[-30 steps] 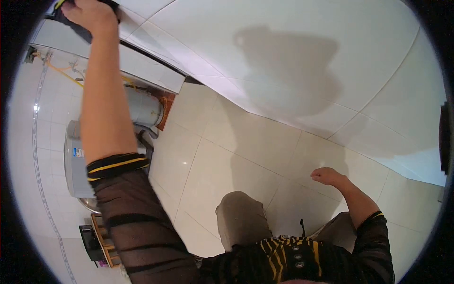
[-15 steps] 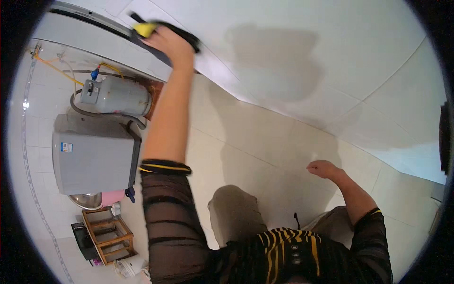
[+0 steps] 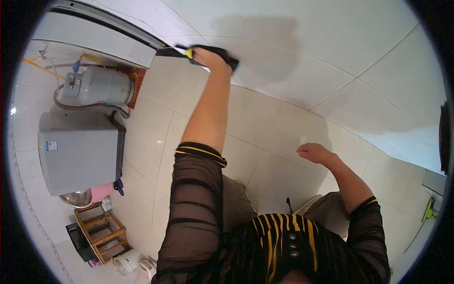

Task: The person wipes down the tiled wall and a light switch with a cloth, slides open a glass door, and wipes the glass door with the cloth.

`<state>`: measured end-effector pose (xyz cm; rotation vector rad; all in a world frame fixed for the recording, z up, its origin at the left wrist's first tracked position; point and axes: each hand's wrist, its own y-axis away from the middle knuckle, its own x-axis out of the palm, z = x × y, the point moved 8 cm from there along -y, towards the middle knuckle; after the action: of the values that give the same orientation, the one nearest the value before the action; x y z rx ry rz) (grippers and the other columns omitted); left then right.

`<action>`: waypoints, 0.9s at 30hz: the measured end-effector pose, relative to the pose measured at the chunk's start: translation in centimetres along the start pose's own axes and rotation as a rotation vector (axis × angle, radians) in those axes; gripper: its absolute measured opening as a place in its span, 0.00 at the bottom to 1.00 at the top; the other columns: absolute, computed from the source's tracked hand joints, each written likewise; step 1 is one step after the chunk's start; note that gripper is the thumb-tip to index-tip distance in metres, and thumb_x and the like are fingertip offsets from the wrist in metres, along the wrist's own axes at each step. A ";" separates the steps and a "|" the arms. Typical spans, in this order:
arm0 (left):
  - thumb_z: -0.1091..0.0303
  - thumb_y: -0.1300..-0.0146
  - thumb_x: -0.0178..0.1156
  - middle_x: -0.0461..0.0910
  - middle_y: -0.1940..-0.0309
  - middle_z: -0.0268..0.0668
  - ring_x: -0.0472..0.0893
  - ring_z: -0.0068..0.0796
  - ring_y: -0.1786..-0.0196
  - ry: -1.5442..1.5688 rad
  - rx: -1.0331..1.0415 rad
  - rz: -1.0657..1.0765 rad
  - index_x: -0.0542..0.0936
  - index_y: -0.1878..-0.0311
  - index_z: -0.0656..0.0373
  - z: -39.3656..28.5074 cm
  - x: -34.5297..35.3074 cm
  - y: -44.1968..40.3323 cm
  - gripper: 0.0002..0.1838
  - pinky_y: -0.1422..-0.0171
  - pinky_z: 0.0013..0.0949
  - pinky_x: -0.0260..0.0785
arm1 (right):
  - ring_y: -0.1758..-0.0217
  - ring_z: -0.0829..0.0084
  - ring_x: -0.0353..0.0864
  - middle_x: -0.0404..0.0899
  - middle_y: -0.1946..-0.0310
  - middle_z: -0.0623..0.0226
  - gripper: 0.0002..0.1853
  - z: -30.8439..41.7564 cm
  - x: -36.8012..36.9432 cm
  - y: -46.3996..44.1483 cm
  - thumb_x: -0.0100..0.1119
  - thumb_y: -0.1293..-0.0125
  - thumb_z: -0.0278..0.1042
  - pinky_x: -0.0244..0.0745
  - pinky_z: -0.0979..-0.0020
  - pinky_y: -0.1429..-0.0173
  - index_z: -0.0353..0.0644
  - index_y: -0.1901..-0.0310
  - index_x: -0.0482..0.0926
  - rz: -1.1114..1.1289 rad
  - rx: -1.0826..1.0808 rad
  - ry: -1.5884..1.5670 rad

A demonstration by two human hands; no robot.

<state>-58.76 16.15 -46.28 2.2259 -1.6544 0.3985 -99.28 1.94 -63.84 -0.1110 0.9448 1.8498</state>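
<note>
Up at the tiled wall (image 3: 326, 57), my left hand (image 3: 210, 57) is closed around a black cloth (image 3: 222, 53) with a yellow part showing by the fingers. The cloth is slightly blurred and lies at the wall's lower area, close to the end of a dark door-frame strip (image 3: 111, 24). Whether it presses flat on the tile is hard to see. My right hand (image 3: 314, 153) hangs in front of my body over the floor, fingers curled in, with no object visible in it.
Along the left stand a grey gas cylinder (image 3: 106, 85) with hoses, a grey washing-machine-like box (image 3: 82, 158), a metal basin (image 3: 78, 199) and a wooden rack (image 3: 101, 232). At the far right a green-headed tool (image 3: 429, 210) leans. Pale floor tiles (image 3: 151, 123) lie below.
My left hand has moved right and slightly down along the wall with the black cloth, away from the door frame. My right hand has shifted slightly up and left. The camera view has shifted too.
</note>
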 end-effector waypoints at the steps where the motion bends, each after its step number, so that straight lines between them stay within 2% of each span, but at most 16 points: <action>1: 0.48 0.33 0.37 0.61 0.37 0.41 0.65 0.39 0.39 0.035 -0.077 -0.009 0.63 0.39 0.61 1.8 -0.4 1.1 0.29 0.34 0.40 0.56 | 0.49 0.61 0.77 0.79 0.54 0.61 0.19 0.1 0.4 -0.2 0.50 0.36 0.48 0.70 0.63 0.45 0.44 0.52 0.76 0.008 0.003 0.011; 2: 0.47 0.33 0.37 0.64 0.38 0.39 0.66 0.38 0.40 0.071 -0.154 -0.021 0.64 0.39 0.59 2.6 -0.5 2.9 0.28 0.35 0.40 0.57 | 0.49 0.61 0.77 0.79 0.54 0.61 0.19 0.5 0.5 -0.4 0.50 0.36 0.48 0.70 0.63 0.45 0.44 0.52 0.76 0.007 0.006 0.016; 4: 0.48 0.32 0.37 0.68 0.42 0.39 0.68 0.40 0.41 0.189 -0.480 0.112 0.66 0.42 0.56 3.7 1.3 6.9 0.25 0.34 0.44 0.55 | 0.48 0.62 0.75 0.78 0.53 0.61 0.18 2.3 1.1 -0.9 0.49 0.35 0.44 0.68 0.66 0.43 0.43 0.50 0.76 0.057 -0.040 -0.162; 5: 0.48 0.32 0.37 0.68 0.42 0.39 0.68 0.40 0.41 0.196 -0.492 0.112 0.66 0.42 0.56 2.8 1.4 8.2 0.25 0.34 0.44 0.55 | 0.47 0.64 0.75 0.78 0.52 0.61 0.18 3.9 0.8 -1.2 0.49 0.34 0.45 0.68 0.67 0.42 0.42 0.50 0.76 0.057 -0.068 -0.201; 7: 0.50 0.30 0.34 0.73 0.50 0.39 0.70 0.42 0.45 0.195 -0.608 0.339 0.70 0.47 0.54 2.0 3.0 10.9 0.22 0.37 0.56 0.56 | 0.47 0.67 0.74 0.78 0.51 0.62 0.19 8.5 -1.0 -2.0 0.48 0.32 0.47 0.67 0.68 0.41 0.41 0.49 0.76 0.041 -0.131 -0.275; 8: 0.50 0.30 0.34 0.73 0.50 0.39 0.70 0.42 0.45 0.202 -0.625 0.338 0.70 0.47 0.54 1.6 2.9 11.5 0.22 0.37 0.56 0.56 | 0.47 0.69 0.74 0.77 0.51 0.63 0.19 10.8 -2.7 -2.5 0.48 0.32 0.47 0.67 0.69 0.41 0.41 0.49 0.75 0.025 -0.170 -0.306; 11: 0.50 0.29 0.38 0.72 0.50 0.42 0.70 0.44 0.43 0.105 -0.673 0.427 0.68 0.44 0.54 0.1 3.0 12.3 0.21 0.36 0.63 0.53 | 0.48 0.72 0.74 0.77 0.51 0.65 0.17 15.6 -9.2 -4.6 0.50 0.32 0.43 0.67 0.70 0.41 0.43 0.48 0.75 -0.212 -0.325 -0.288; 14: 0.51 0.31 0.45 0.72 0.48 0.40 0.70 0.40 0.44 0.042 -0.638 0.454 0.69 0.45 0.56 0.0 2.0 12.3 0.21 0.37 0.58 0.54 | 0.49 0.74 0.74 0.78 0.52 0.66 0.18 18.8 -16.6 -8.0 0.53 0.34 0.43 0.68 0.72 0.43 0.42 0.47 0.75 -0.404 -0.397 -0.513; 16: 0.52 0.32 0.48 0.72 0.47 0.38 0.69 0.38 0.43 0.036 -0.623 0.506 0.69 0.45 0.55 -0.2 1.1 11.9 0.20 0.36 0.53 0.54 | 0.49 0.74 0.74 0.79 0.55 0.64 0.20 20.2 -19.8 -8.9 0.55 0.37 0.44 0.68 0.74 0.45 0.38 0.50 0.76 -0.444 -0.201 -0.604; 18: 0.53 0.33 0.48 0.71 0.46 0.36 0.68 0.34 0.42 -0.268 -0.432 0.488 0.69 0.44 0.56 -1.1 -0.7 11.0 0.21 0.35 0.47 0.54 | 0.49 0.74 0.74 0.79 0.56 0.63 0.19 20.9 -19.7 -9.0 0.54 0.36 0.44 0.68 0.74 0.45 0.37 0.52 0.77 -0.488 -0.134 -0.618; 20: 0.53 0.33 0.48 0.70 0.45 0.35 0.67 0.33 0.41 -0.196 -0.392 0.429 0.68 0.43 0.58 -1.7 -2.2 12.4 0.22 0.34 0.44 0.52 | 0.49 0.73 0.74 0.79 0.57 0.62 0.19 19.5 -19.9 -9.0 0.52 0.36 0.44 0.68 0.75 0.46 0.36 0.54 0.78 -0.531 -0.072 -0.626; 21: 0.53 0.33 0.47 0.70 0.44 0.34 0.67 0.31 0.41 -0.130 -0.347 0.361 0.68 0.42 0.59 -2.2 -3.6 13.4 0.23 0.33 0.42 0.51 | 0.54 0.74 0.74 0.79 0.60 0.62 0.19 17.9 -19.9 -8.6 0.52 0.37 0.46 0.69 0.72 0.50 0.38 0.56 0.78 -0.545 -0.152 -0.716; 22: 0.54 0.32 0.45 0.69 0.42 0.36 0.67 0.32 0.39 -0.110 -0.414 0.392 0.67 0.41 0.58 -2.0 -4.4 15.5 0.22 0.32 0.42 0.50 | 0.58 0.75 0.74 0.79 0.63 0.62 0.18 16.5 -19.9 -7.8 0.52 0.38 0.48 0.69 0.69 0.54 0.41 0.58 0.79 -0.554 -0.229 -0.805; 23: 0.56 0.31 0.44 0.68 0.40 0.37 0.67 0.32 0.38 -0.086 -0.476 0.420 0.66 0.39 0.57 -1.9 -5.3 17.8 0.22 0.31 0.43 0.50 | 0.57 0.74 0.74 0.79 0.62 0.62 0.18 14.7 -20.7 -5.8 0.50 0.37 0.46 0.69 0.69 0.54 0.40 0.58 0.79 -0.646 -0.283 -0.932; 25: 0.57 0.31 0.42 0.70 0.42 0.39 0.69 0.35 0.39 -0.029 -0.726 0.473 0.68 0.41 0.60 -0.2 -8.2 22.5 0.21 0.32 0.42 0.54 | 0.39 0.61 0.69 0.70 0.43 0.57 0.20 15.8 -21.5 2.0 0.38 0.31 0.35 0.64 0.58 0.33 0.30 0.44 0.68 -0.794 -0.267 -1.203; 27: 0.61 0.32 0.44 0.75 0.50 0.41 0.74 0.35 0.45 -0.060 -0.986 0.676 0.71 0.46 0.63 0.1 -9.6 27.2 0.18 0.37 0.41 0.62 | 0.38 0.57 0.67 0.68 0.41 0.56 0.24 14.0 -23.0 7.1 0.38 0.30 0.42 0.62 0.52 0.33 0.33 0.40 0.65 -0.696 -0.449 -1.128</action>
<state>-87.56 17.14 -47.57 0.9613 -1.9842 -0.3039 -89.42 -7.29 -39.50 0.2822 -0.2889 1.1245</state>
